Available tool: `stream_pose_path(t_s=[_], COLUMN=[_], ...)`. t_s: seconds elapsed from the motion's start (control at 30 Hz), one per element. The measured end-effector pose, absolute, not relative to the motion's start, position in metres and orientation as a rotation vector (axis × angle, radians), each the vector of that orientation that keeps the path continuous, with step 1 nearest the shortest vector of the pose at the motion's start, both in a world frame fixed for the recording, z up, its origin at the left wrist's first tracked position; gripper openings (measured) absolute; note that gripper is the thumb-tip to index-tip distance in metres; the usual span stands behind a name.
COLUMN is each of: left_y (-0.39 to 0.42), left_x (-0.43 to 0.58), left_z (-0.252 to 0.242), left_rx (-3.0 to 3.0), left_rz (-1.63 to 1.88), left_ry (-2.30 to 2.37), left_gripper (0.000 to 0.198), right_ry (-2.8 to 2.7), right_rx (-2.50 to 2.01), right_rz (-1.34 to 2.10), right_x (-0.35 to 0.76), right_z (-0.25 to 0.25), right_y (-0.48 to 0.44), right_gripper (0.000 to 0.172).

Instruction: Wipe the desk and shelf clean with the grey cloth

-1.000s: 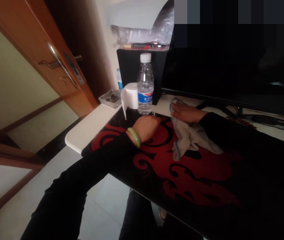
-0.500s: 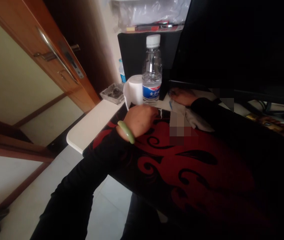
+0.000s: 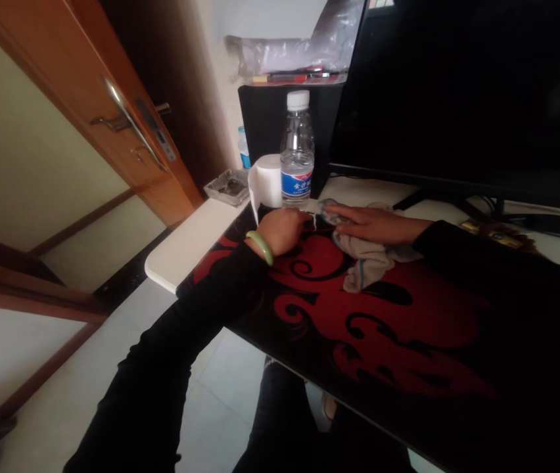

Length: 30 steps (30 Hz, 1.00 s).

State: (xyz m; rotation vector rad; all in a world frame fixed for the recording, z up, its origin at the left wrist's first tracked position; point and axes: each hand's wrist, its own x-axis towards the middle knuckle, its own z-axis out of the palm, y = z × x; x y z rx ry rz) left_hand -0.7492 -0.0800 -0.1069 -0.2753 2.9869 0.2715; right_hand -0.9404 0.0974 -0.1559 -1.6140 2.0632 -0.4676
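**Right hand pressing a grey cloth (image 3: pixel 363 253) onto a red-and-black desk mat (image 3: pixel 388 328)**

The person's right hand (image 3: pixel 373 223) is lying flat on the cloth at centre right of the frame, its fingers extended and close together, not pinching anything. The crumpled cloth, edged with blue stitching, is resting on the top edge of the mat and is bunching beneath the palm. Its far end is reaching toward the left hand (image 3: pixel 280 233), which is sitting on the mat just beside the base of a water bottle (image 3: pixel 297 154). That hand's fingers are curled downward, knuckles up. Whether they are pinching a thin white edge near the fingertips, the frame does not show. A pale green bangle (image 3: pixel 259 247) is circling the left wrist, just past a black sleeve (image 3: pixel 196 315).

Beside the bottle, a toilet-paper roll (image 3: pixel 265 180) is standing upright, a paper tail hanging over the mat's edge. Behind them, a glass ashtray (image 3: pixel 228 186) is sitting on the white desk (image 3: pixel 181 243), and a black stand (image 3: pixel 275 125) is rising with a plastic bag (image 3: pixel 294 56) on top. A dark monitor (image 3: pixel 457 85) is filling the upper right, with cables (image 3: pixel 521 226) running below it. A wooden door (image 3: pixel 87 112) is occupying the upper left.
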Motion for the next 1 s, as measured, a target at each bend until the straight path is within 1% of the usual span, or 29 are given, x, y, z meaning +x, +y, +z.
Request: stream_pose_path(t_s=[0.1, 0.23, 0.37, 0.57, 0.67, 0.83, 0.9, 1.0], left_y=[-0.078, -0.077, -0.075, -0.072, -0.066, -0.056, -0.055, -0.056], left_x=[-0.75, -0.756, -0.761, -0.757, -0.755, -0.756, -0.756, -0.756], left_z=[-0.108, -0.115, -0.126, -0.119, -0.108, -0.101, -0.104, -0.108], left_rx=[-0.251, -0.186, -0.111, -0.061, -0.049, -0.009, -0.032, -0.102], left_rz=[0.273, 0.237, 0.177, 0.148, 0.099, 0.098, 0.097, 0.094], left_ry=[2.982, 3.019, 3.024, 2.995, 2.958, 2.925, 2.926, 2.93], left_gripper=[0.038, 0.042, 0.043, 0.036, 0.032, 0.026, 0.025, 0.025], right_ry=[2.134, 2.21, 2.222, 2.29, 2.317, 2.201, 2.181, 2.203], right_rx=[-1.597, -1.544, -1.42, -1.349, -1.338, -1.371, -1.351, -1.332], right_rz=[-0.457, -0.616, -0.733, -0.61, -0.631, -0.9, -0.972, -0.969], right_x=[-0.937, -0.935, -0.931, -0.937, -0.943, -0.932, -0.925, -0.919], right_z=[-0.161, -0.174, -0.176, -0.168, -0.171, -0.179, -0.18, -0.181], right_y=[0.106, 0.096, 0.08, 0.1, 0.106, 0.061, 0.04, 0.033], right_gripper=[0.073, 0.064, 0.062, 0.063, 0.06, 0.046, 0.046, 0.049])
